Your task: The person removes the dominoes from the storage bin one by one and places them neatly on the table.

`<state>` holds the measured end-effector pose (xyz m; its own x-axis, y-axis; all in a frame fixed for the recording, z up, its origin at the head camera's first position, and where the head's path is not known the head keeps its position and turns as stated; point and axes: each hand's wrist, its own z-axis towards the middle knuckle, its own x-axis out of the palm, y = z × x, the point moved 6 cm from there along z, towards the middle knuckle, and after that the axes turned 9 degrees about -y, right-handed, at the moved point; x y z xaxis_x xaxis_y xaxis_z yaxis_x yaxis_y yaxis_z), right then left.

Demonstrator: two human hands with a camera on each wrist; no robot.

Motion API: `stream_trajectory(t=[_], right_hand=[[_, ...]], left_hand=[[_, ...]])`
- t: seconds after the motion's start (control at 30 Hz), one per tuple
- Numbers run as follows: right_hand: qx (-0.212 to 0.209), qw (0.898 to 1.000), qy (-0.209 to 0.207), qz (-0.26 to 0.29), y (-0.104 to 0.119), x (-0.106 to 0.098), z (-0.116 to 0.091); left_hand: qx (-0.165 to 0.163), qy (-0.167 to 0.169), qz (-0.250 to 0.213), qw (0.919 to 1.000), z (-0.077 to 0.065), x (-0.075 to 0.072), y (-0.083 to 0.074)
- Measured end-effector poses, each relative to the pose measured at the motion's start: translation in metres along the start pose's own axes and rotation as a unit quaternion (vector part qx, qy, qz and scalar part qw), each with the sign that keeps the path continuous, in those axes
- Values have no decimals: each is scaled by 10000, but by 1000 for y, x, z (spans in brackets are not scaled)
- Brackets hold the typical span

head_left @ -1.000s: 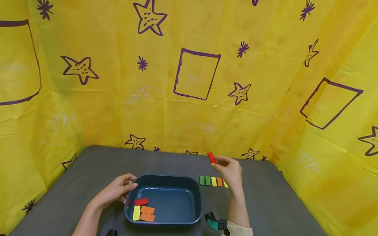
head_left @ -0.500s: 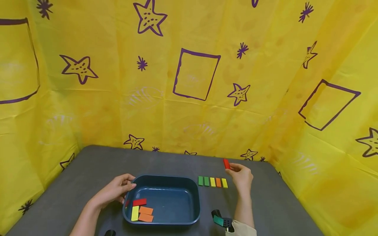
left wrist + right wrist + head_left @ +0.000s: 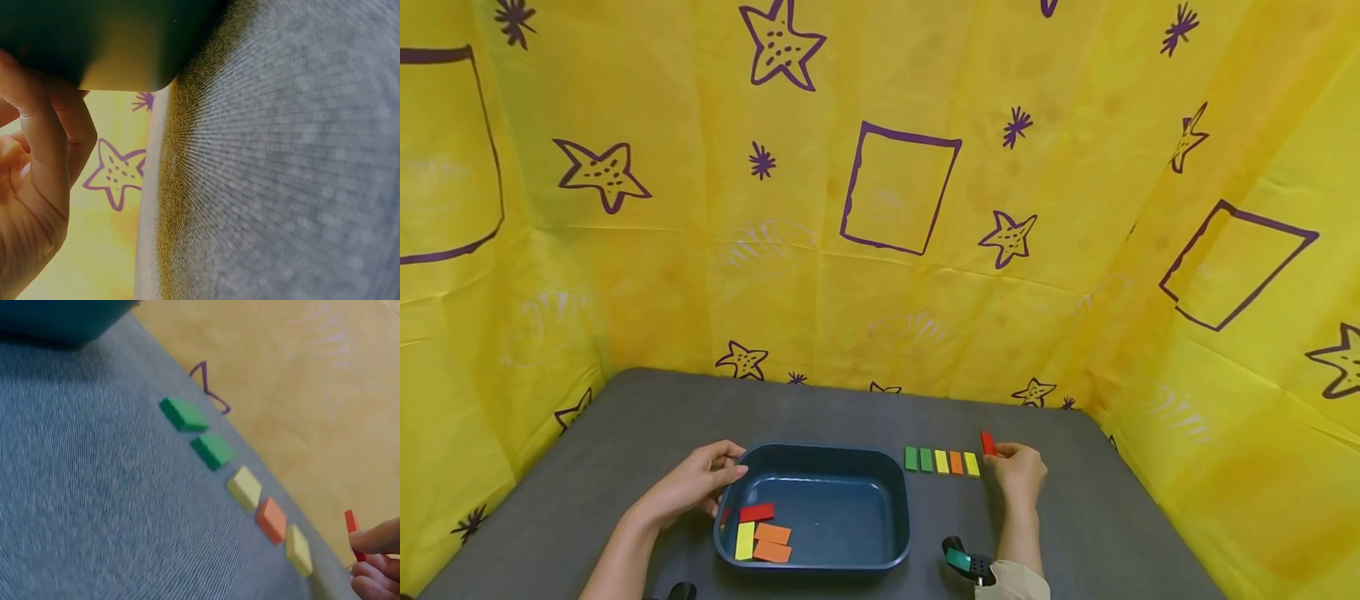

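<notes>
Pinched between the thumb and fingers of my right hand [image 3: 1018, 473] is a red domino tile [image 3: 988, 443], at the right end of a row of tiles. That row runs from a green tile [image 3: 911, 458] and another green tile [image 3: 927, 460] to a yellow tile [image 3: 942, 462], an orange tile [image 3: 956, 462] and a yellow tile [image 3: 972, 464]. My left hand [image 3: 700, 479] grips the left rim of a dark blue tub [image 3: 820, 568]. In the left wrist view its curled fingers [image 3: 47, 144] lie against the tub's wall [image 3: 125, 56].
Inside the tub, at its left, lie a red tile [image 3: 756, 512], a yellow tile [image 3: 744, 541] and two orange tiles [image 3: 772, 552]. The grey table [image 3: 820, 408] meets a yellow patterned curtain [image 3: 820, 317] at the back and sides.
My right hand has carried the red tile rightward past the row, then lowered it toward the table at the row's right end. The left hand stays on the tub.
</notes>
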<state>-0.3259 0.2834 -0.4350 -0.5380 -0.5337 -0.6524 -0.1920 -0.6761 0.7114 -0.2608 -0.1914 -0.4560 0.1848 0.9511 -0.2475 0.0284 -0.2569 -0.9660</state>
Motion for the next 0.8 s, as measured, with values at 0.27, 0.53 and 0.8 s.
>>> stream_trajectory(t=[0.27,0.53,0.8], right_hand=[[-5,9997,149,-205,-19,11,3],[11,9992,156,-380,-23,15,1],[-20,9990,171,-409,-21,16,-1]], left_hand=[[-59,-1,4,10000,0,0,-1],[-67,19,-16,10000,1,0,-1],[-36,29,-14,10000,1,0,-1]])
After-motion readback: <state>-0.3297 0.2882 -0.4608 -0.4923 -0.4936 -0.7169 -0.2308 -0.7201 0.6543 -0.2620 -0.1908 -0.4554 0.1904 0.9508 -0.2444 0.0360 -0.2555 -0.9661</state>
